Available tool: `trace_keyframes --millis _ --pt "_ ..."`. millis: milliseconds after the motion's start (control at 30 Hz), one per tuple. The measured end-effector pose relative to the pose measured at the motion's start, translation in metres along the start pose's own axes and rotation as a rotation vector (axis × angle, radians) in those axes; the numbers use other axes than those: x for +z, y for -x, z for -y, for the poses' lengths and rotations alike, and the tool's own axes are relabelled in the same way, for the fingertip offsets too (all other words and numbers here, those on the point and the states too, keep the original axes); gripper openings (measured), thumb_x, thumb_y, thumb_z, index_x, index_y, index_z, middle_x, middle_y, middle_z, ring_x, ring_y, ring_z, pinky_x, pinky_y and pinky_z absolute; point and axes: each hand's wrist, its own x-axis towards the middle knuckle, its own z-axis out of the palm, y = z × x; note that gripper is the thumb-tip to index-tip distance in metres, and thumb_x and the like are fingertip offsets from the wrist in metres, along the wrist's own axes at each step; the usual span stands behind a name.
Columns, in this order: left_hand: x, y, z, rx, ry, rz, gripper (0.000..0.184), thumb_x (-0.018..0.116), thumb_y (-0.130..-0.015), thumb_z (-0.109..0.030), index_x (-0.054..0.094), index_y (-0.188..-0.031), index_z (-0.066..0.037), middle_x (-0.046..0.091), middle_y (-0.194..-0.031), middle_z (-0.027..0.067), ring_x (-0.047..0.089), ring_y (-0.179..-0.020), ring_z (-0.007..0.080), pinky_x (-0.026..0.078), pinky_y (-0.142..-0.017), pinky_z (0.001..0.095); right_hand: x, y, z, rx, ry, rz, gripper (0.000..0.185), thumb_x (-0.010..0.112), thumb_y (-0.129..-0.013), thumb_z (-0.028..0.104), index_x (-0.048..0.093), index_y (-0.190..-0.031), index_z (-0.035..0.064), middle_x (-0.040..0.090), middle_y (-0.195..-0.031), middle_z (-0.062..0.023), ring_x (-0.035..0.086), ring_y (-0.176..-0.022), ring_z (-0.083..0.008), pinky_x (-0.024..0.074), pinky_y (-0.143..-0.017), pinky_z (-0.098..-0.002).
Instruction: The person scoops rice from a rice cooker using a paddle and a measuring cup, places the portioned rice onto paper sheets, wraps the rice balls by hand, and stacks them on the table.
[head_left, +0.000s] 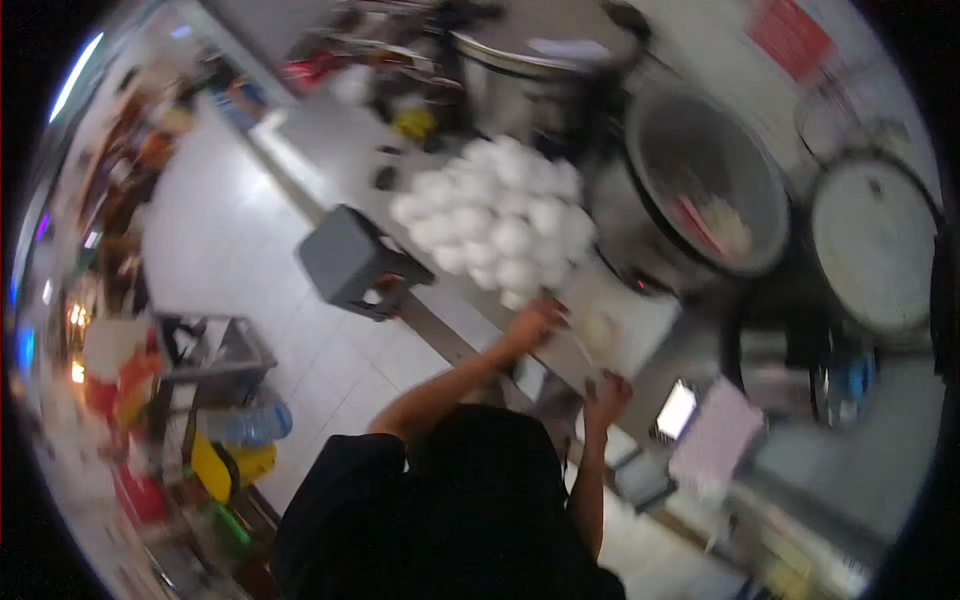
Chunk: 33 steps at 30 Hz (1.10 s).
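Just below a heap of white round pieces (495, 215), my left hand (540, 322) is closed, its fingers curled together at the heap's lower edge. My right hand (608, 395) is also closed, fingers bunched, lower and further right over the counter edge. A thin pale strip (580, 350) runs between the two hands; blur hides its kind and how each hand grips it. Beneath and beside it lies a whitish board or sheet (635, 315). Whether the white pieces are eggs or small tied bags, I cannot tell.
A big open pot (710, 180) stands right of the heap, with another large pot (540, 80) behind. A grey stool-like box (350, 258) adjoins the counter on the left. A lit phone (676, 410) and a pink cloth-like piece (716, 435) lie to the right.
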Motion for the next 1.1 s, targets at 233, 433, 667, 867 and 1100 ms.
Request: trace_keyframes --millis 233,433,667,867,1100 --pt "-0.031 0.015 -0.018 -0.025 0.064 0.184 0.044 0.057 -0.06 0.009 0.071 -0.099 -0.007 0.065 -0.112 0.0084 0.056 -0.113 0.0305 0.044 -0.098 0.0423 -0.047 0.015 -0.017 -0.059 -0.026 0.105 0.044 0.064 -0.07 -0.001 0.071 -0.108 0.0189 0.059 -0.115 -0.0095 0.051 -0.108 -0.0338 0.0413 -0.094 -0.0448" --pt "-0.03 0.039 -0.04 -0.301 0.356 -0.023 0.017 0.062 -0.082 -0.002 0.069 -0.097 -0.002 0.069 -0.098 0.0095 0.063 -0.101 0.0251 0.049 -0.088 0.0377 -0.051 0.025 -0.032 0.035 -0.405 0.114 0.021 0.069 -0.076 0.009 0.073 -0.096 0.0108 0.065 -0.097 -0.0088 0.058 -0.102 -0.031 0.0427 -0.094 -0.0434" --pt "0.021 0.012 -0.029 -0.803 0.268 -0.169 0.021 0.064 -0.087 -0.021 0.067 -0.085 -0.001 0.069 -0.075 0.0143 0.067 -0.069 0.0252 0.049 -0.062 0.038 -0.009 -0.018 -0.062 0.655 -0.777 0.153 0.023 0.07 -0.086 0.021 0.069 -0.08 -0.0004 0.056 -0.067 0.0034 0.044 -0.06 -0.0049 0.0361 -0.053 -0.0252" --pt "0.023 -0.002 -0.042 -0.886 -0.012 -0.028 0.023 0.062 -0.085 -0.025 0.068 -0.099 -0.007 0.068 -0.095 0.0175 0.065 -0.086 0.0325 0.049 -0.071 0.0436 -0.009 -0.029 -0.06 0.791 -0.511 0.315 0.022 0.069 -0.085 0.02 0.068 -0.076 0.0002 0.055 -0.065 0.0028 0.044 -0.057 -0.0063 0.0355 -0.052 -0.025" --pt "0.027 0.043 -0.09 -0.002 -0.374 0.432 0.068 0.061 -0.082 -0.023 0.034 -0.143 -0.009 0.029 -0.152 0.008 0.023 -0.142 0.0251 0.021 -0.111 0.0535 -0.007 -0.02 -0.11 0.767 -0.853 0.277 0.011 0.071 -0.082 0.013 0.069 -0.08 0.0021 0.063 -0.069 -0.0019 0.055 -0.061 -0.0086 0.0423 -0.053 -0.024"
